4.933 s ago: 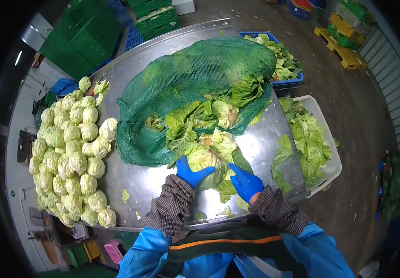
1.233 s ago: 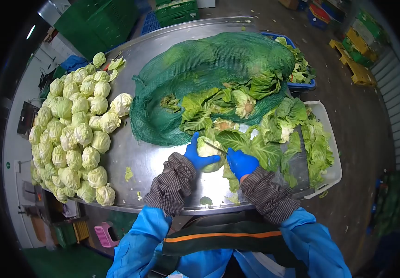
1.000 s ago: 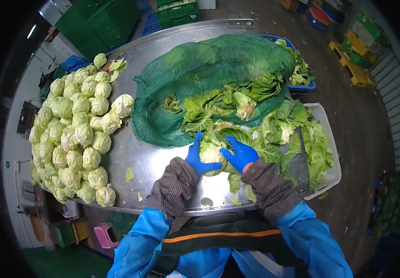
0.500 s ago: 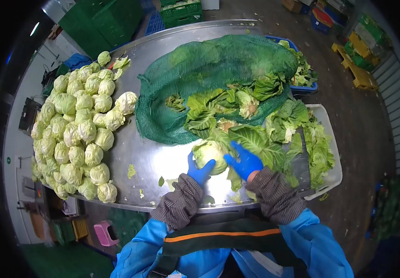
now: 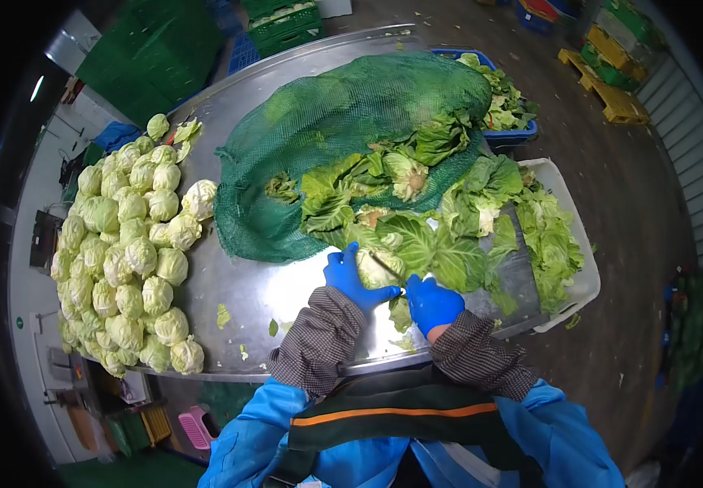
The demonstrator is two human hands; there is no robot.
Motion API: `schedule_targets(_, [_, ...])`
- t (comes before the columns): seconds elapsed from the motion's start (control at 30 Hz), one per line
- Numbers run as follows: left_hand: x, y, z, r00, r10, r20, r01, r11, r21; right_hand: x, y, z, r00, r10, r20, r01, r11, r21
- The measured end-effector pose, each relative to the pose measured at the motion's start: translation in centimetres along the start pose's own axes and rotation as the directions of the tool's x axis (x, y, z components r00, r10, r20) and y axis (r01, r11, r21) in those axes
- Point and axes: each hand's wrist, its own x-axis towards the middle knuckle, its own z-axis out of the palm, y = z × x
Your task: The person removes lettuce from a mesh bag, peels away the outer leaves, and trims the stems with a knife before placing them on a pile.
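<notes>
Both hands wear blue gloves near the table's front edge. My left hand (image 5: pixel 355 279) is curved around the left side of a pale cabbage (image 5: pixel 377 266), thumb below it. At its right side, my right hand (image 5: pixel 433 304) is closed on a thin dark tool, seemingly a knife (image 5: pixel 386 266), which lies across the cabbage. Large green leaves (image 5: pixel 437 248) spread just behind and right of the hands. Beyond them lies a green mesh sack (image 5: pixel 319 122) with leafy cabbages at its opening.
Many trimmed cabbages (image 5: pixel 128 252) are heaped on the left of the metal table (image 5: pixel 237 317). A white bin (image 5: pixel 583 276) of leaves stands at the right edge, a blue crate (image 5: pixel 522 137) of leaves behind it. Green crates (image 5: pixel 286 31) stand beyond the table.
My right hand has closed and moved slightly down, and the dark tool now shows over the cabbage. The cabbage appears turned. The camera view has shifted, moving the table scene left.
</notes>
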Motion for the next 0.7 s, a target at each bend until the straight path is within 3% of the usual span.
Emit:
schedule_targets(0.1, [-0.2,0.9,0.8,0.998,-0.033,-0.047,0.035,0.998,0.055,2.4,2.5,1.4,0.994,0.105,-0.037,-0.104,0.994,0.026])
schedule_targets(0.13, [0.0,0.8,1.2,0.996,-0.026,-0.083,0.031,0.998,0.056,3.2,3.2,1.6,0.993,0.105,-0.049,-0.094,0.975,0.200])
schedule_targets(0.23, [-0.5,0.1,1.6,0.997,-0.015,-0.077,0.014,1.000,-0.002,3.6,3.6,0.5,0.986,0.090,0.140,-0.136,0.920,0.368])
schedule_targets(0.33, [-0.6,-1.4,2.1,0.989,0.112,-0.101,-0.117,0.992,-0.050,2.6,1.4,0.8,0.993,0.066,-0.100,-0.017,0.903,0.428])
schedule_targets(0.5, [-2.0,-3.0,3.8,0.924,0.279,-0.261,-0.297,0.954,-0.030,6.1,0.9,0.3,0.996,0.019,0.083,-0.049,0.926,0.373])
schedule_targets(0.57, [-2.2,-3.4,4.1,0.920,0.276,-0.279,-0.308,0.948,-0.079,7.2,1.9,0.4,0.988,0.053,0.147,-0.108,0.911,0.398])
schedule_targets(0.7, [-3.3,-3.4,3.6,0.943,0.149,-0.297,-0.239,0.925,-0.296,7.8,5.7,3.4,0.986,0.144,0.081,-0.164,0.917,0.364])
